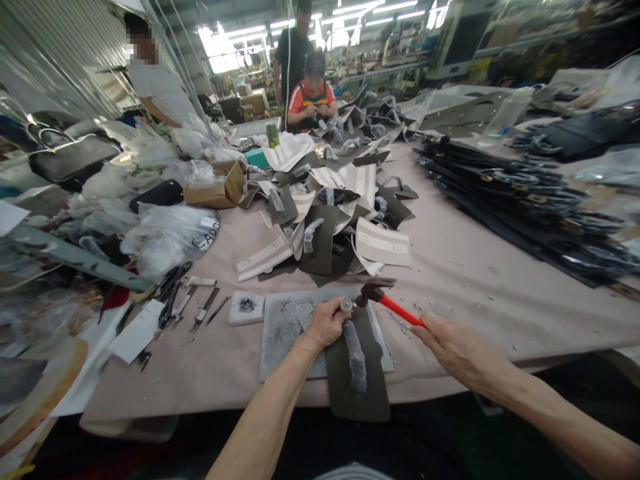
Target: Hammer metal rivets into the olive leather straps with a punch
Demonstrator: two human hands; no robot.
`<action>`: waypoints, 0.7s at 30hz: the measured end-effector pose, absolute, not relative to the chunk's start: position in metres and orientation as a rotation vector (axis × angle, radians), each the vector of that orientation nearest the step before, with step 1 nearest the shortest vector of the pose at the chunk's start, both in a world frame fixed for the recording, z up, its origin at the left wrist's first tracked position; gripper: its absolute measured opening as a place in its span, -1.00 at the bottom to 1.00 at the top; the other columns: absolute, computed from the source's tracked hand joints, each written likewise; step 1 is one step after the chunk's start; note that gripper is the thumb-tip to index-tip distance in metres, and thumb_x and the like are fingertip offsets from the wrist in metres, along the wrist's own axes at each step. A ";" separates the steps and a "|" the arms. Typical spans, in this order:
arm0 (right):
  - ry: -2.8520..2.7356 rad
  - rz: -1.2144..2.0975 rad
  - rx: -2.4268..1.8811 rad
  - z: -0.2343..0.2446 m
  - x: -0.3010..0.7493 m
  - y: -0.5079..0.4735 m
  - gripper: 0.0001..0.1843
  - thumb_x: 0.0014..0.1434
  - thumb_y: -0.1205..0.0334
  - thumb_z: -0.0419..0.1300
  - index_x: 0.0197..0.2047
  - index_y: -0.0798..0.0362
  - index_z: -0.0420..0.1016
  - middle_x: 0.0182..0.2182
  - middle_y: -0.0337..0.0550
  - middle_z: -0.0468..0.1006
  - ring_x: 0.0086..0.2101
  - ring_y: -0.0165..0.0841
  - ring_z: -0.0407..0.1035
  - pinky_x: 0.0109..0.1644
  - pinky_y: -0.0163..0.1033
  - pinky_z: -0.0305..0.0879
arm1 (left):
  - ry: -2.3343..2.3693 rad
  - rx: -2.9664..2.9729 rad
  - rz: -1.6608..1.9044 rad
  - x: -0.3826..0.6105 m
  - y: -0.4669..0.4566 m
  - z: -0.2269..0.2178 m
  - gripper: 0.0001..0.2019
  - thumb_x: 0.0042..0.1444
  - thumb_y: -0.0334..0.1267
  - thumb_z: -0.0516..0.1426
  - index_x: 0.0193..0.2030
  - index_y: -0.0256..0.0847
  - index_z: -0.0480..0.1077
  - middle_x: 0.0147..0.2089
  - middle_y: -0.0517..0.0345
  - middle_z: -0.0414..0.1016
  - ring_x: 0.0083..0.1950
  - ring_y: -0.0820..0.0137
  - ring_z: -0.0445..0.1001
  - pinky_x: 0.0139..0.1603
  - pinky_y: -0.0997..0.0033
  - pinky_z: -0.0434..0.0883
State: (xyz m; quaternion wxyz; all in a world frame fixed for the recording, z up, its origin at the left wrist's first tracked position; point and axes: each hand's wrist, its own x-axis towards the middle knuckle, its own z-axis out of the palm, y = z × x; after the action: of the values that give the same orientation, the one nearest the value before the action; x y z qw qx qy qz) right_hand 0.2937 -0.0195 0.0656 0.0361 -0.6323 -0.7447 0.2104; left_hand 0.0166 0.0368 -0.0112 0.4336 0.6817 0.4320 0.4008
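Hammer [386,301] with a red handle sits in your right hand [457,343]. The fingers are wrapped round the end of the handle, and the dark head is raised just above and to the right of your left hand [325,323]. That left hand is closed, pinching a small metal cylinder [346,305] upright between thumb and fingertips. It may be a punch, though it is too small to tell for certain. The hammer head is close beside the cylinder's top; whether they touch is not clear.

Under your left hand lies a grey slab [285,327], scuffed and dusty, flat on the table [475,280]. A dark panel [363,397] lies partly on the slab, its lower part hanging over the near table edge, with a plastic-wrapped strap [355,357] running down its middle.

Left of the slab sits a small white block [246,307], and beyond it a row of hand tools [200,308]. Behind the slab is a loose pile of dark and white pieces [325,213]. Well off to your right there's a long stack of black pieces [525,200], and to your left are plastic bags [165,233] and a cardboard box [217,190]. At the far end of the table a person in an orange top [313,93] is seated.
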 end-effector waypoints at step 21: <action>-2.793 -0.183 -1.176 0.057 0.168 -0.039 -0.86 0.20 0.44 0.05 -0.25 0.08 0.40 -0.33 0.02 0.46 -0.26 -0.12 0.30 -0.06 0.01 0.18 | 1.204 1.032 1.608 0.014 0.045 0.027 -0.79 0.03 -0.18 0.33 -0.30 -0.26 0.48 -0.32 0.13 0.61 -0.28 0.40 0.55 -0.16 0.43 0.48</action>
State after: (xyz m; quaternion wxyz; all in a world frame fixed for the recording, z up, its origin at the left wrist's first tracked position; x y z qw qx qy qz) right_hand 0.1678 -0.0391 0.0573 0.0527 -0.3867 -0.9187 -0.0602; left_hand 0.0140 0.0447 0.0266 0.4274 0.4130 0.4821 0.6437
